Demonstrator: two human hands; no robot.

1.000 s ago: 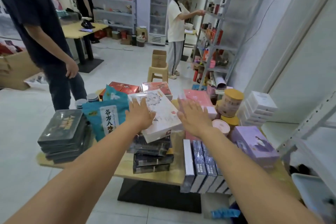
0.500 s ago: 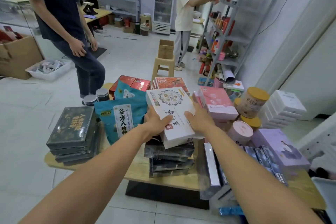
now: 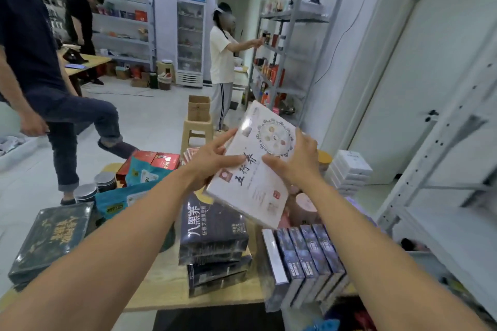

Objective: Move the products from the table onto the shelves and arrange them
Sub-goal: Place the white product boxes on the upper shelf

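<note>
Head camera, single wide-angle view: worn, facing forward and down; tabletop (image 3: 172,293) near, 6 o'clock; shelves (image 3: 293,17) far, 1 o'clock.

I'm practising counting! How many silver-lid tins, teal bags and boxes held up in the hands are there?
silver-lid tins: 2
teal bags: 2
white box, held by the left hand and right hand: 1
Total: 5

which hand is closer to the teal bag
Left. The left hand holds the white box by its left edge, just right of the teal bag; the right hand holds the opposite edge, farther off.
</note>
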